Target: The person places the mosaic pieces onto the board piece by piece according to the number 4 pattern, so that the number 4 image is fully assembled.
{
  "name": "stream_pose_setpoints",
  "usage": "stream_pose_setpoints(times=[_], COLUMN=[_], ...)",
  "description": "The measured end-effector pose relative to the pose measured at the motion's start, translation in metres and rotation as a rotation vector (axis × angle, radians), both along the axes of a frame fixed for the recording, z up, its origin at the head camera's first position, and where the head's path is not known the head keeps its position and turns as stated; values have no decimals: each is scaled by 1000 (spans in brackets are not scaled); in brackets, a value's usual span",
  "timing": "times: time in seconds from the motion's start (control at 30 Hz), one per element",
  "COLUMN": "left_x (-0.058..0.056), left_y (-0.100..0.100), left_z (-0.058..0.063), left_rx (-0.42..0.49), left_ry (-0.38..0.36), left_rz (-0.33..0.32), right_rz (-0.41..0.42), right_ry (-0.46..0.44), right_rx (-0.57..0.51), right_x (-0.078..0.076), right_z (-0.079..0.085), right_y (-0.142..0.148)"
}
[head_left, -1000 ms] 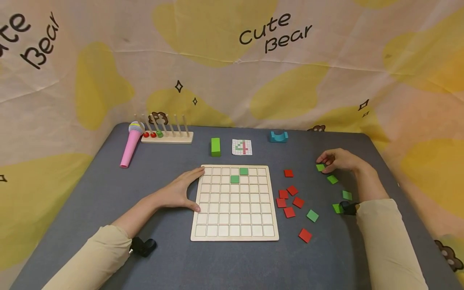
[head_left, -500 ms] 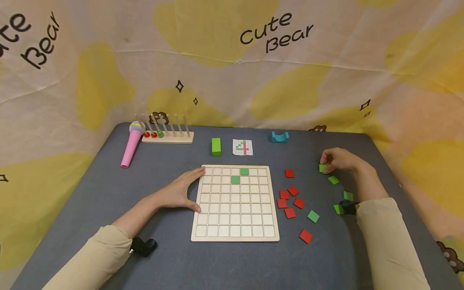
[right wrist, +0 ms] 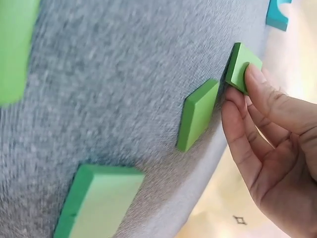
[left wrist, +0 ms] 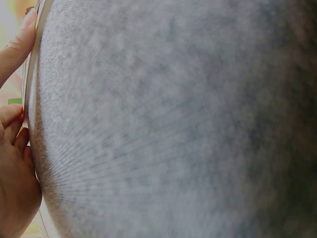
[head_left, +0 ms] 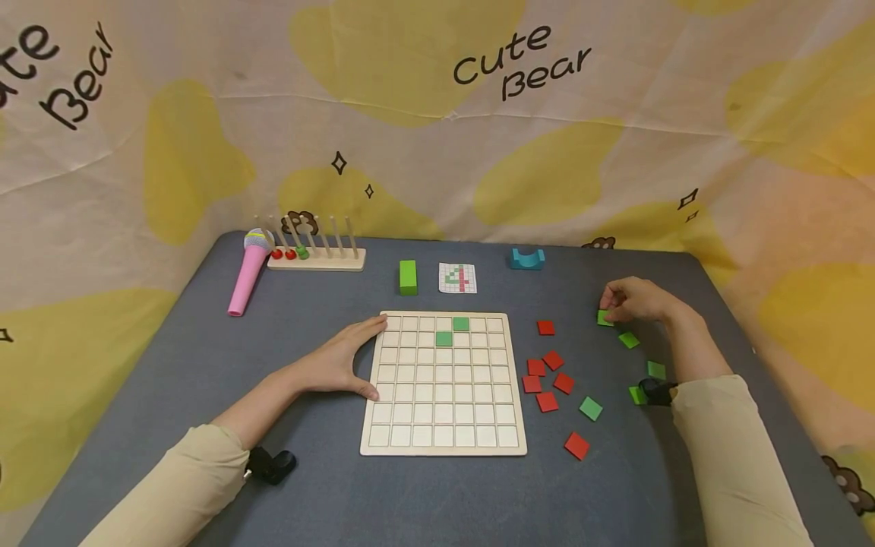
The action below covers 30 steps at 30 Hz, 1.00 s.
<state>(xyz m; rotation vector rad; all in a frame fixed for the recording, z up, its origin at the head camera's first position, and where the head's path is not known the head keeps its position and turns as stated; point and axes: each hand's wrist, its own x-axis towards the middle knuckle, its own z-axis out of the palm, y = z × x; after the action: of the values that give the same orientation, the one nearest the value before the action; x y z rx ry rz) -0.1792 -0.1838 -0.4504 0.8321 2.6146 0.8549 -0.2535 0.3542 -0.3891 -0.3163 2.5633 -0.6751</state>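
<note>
A pale wooden grid board point(head_left: 443, 450) lies mid-table, with a green tile point(head_left: 461, 324) in its top row and another green tile point(head_left: 444, 339) in the second row. Along the board's left edge my left hand point(head_left: 335, 360) rests with thumb and fingers spread, fingertips touching the rim. Over at the right, my right hand point(head_left: 639, 299) pinches a green square tile point(right wrist: 242, 67). In the right wrist view the thumb presses on its face while the fingers meet its edge, close to the tabletop. A second green tile point(right wrist: 199, 114) lies just beside those fingers.
Several red tiles point(head_left: 548, 402) and a green tile point(head_left: 591, 409) are scattered right of the board. Behind it stand a green block point(head_left: 408, 278), a pattern card point(head_left: 457, 279) and a blue piece point(head_left: 527, 260). A pink microphone point(head_left: 245, 283) and a peg rack point(head_left: 335, 261) occupy the back left.
My right hand shifts the pinched green tile slightly right, then back left, over a very short distance. The left hand and the board stay put.
</note>
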Motion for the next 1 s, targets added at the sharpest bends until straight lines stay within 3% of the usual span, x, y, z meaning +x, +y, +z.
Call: stream_pose_setpoints(times=[0.4, 0.67, 1.0], left_x=[0, 1, 0], left_y=[0, 0, 0], left_z=[0, 1, 1], left_rx=[1, 5, 2], left_ry=[-3, 3, -4], left_rz=[-4, 0, 0], right_rz=[31, 35, 136], right_ry=[143, 192, 263], right_rx=[-53, -113, -162], right_x=[4, 9, 21], right_z=[8, 7, 5], right_y=[-42, -80, -131])
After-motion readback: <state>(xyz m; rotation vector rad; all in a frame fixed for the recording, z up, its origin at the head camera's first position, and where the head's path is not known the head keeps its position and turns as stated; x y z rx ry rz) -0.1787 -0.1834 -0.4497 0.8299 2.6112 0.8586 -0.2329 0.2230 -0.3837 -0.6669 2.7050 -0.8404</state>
